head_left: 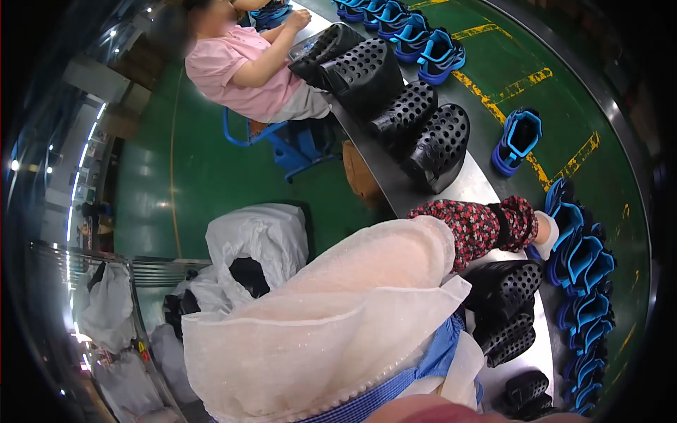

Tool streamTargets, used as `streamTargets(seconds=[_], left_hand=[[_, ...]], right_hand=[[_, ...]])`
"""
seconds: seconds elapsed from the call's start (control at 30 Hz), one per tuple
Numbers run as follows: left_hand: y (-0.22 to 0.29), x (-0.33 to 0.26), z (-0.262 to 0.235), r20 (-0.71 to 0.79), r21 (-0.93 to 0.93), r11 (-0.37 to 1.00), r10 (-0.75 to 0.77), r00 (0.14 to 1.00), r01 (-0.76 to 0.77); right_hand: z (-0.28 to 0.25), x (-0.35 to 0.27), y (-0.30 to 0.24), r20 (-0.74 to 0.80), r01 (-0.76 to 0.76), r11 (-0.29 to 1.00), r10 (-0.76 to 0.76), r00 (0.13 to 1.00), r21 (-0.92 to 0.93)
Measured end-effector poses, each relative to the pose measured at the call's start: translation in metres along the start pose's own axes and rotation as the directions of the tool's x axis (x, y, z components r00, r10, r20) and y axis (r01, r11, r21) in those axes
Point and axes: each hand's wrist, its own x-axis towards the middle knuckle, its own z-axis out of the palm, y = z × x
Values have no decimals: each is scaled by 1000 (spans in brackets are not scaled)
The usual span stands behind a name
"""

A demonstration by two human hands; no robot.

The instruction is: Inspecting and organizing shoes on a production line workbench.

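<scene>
My left arm, in a red-and-black floral sleeve under a sheer white garment, reaches right across the metal work surface (469, 187). At its end my left hand (546, 235), partly covered in white, is closed at the front of the row of blue shoes. A dark blue shoe (534, 252) shows its tip just below the hand, and its remainder is hidden. Dark shoes with bright blue linings (591, 259) crowd in a line beside the hand. Close to my forearm lie black perforated clog-like forms (504, 285). My right hand is out of sight.
A seated person in pink (243, 67) works farther along the surface. More black perforated forms (441, 144) stand between us. A single blue shoe (518, 141) sits on the green belt (486, 113), marked in yellow. White plastic bags (257, 229) stand at left near a metal rack (144, 338).
</scene>
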Motion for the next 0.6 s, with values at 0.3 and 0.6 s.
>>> streamTargets(seconds=[0.3,0.6], left_hand=[[43,-47,-86,-374,-374,854,217,902,-361],[42,-67,-78,-114,-930,-358,67,991,-83]], right_hand=[[-37,150,-194,136,-89,990,74,988,111],[30,229,-329,113,348,748,-488,866,565]])
